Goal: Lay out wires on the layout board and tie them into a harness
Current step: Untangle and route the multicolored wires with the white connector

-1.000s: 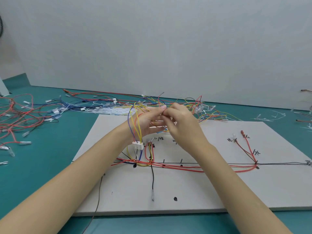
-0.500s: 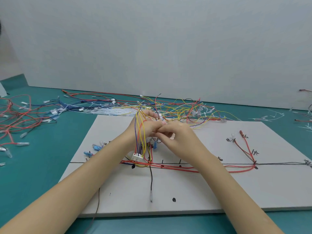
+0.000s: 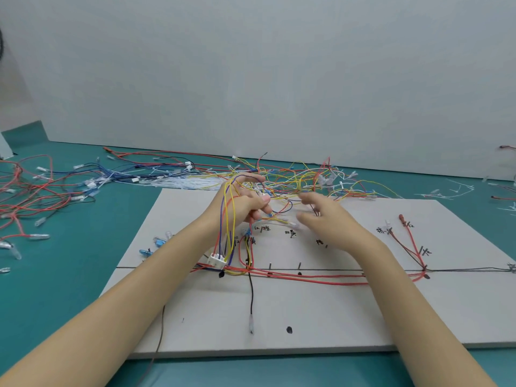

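Observation:
The white layout board (image 3: 335, 317) lies flat on the teal table, marked with black lines and handwritten labels. Red wires (image 3: 307, 277) run along its horizontal line, and a black wire (image 3: 251, 297) hangs down toward the front. My left hand (image 3: 245, 203) is closed on a bundle of yellow, blue and red wires that loop over it and end in a white connector (image 3: 217, 259) by my wrist. My right hand (image 3: 324, 216) hovers just to the right, fingers apart, holding nothing that I can see.
A tangle of yellow and red wires (image 3: 307, 180) lies behind the board. Blue and white wires (image 3: 117, 180) and red wires (image 3: 25, 196) spread over the table at left. Cut tie scraps (image 3: 452, 189) lie at the right. Small blue terminals (image 3: 156, 244) rest on the board's left edge.
My hands, pinched together over the wires before, have come apart. The right hand has let go and moved right; the left still grips the bundle.

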Demonstrator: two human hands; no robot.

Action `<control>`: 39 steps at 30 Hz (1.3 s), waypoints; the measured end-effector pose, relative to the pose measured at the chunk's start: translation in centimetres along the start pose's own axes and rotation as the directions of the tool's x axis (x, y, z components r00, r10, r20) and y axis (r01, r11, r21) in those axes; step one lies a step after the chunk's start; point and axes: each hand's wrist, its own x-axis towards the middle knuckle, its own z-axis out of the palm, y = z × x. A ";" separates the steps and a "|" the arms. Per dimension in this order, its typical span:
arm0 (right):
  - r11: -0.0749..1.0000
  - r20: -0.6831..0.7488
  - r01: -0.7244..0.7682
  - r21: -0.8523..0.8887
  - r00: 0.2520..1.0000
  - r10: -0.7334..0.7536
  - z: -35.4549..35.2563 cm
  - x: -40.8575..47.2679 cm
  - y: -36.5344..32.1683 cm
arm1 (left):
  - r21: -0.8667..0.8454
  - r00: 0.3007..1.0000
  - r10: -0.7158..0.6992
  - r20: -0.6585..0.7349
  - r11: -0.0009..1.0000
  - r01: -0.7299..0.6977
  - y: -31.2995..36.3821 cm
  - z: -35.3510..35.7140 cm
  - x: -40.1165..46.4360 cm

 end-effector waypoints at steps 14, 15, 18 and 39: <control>0.898 -0.232 -0.047 0.438 0.959 0.163 -0.7 1.1 0.7 | -0.294 0.975 -0.096 0.198 0.944 0.152 1.2 -2.2 0.2; 0.848 -0.212 -0.057 0.527 0.957 0.196 -0.8 1.0 0.6 | -0.287 0.974 -0.109 0.201 0.944 0.165 1.1 -2.3 0.2; 0.670 -0.097 -0.091 0.736 0.966 0.239 -1.1 0.6 0.5 | -0.220 0.959 -0.162 0.231 0.952 0.214 0.9 -2.1 0.2; 0.338 -0.018 -0.095 0.936 0.948 0.317 -1.5 0.1 0.8 | 0.127 0.978 0.037 0.206 0.990 -0.064 0.3 -2.1 0.0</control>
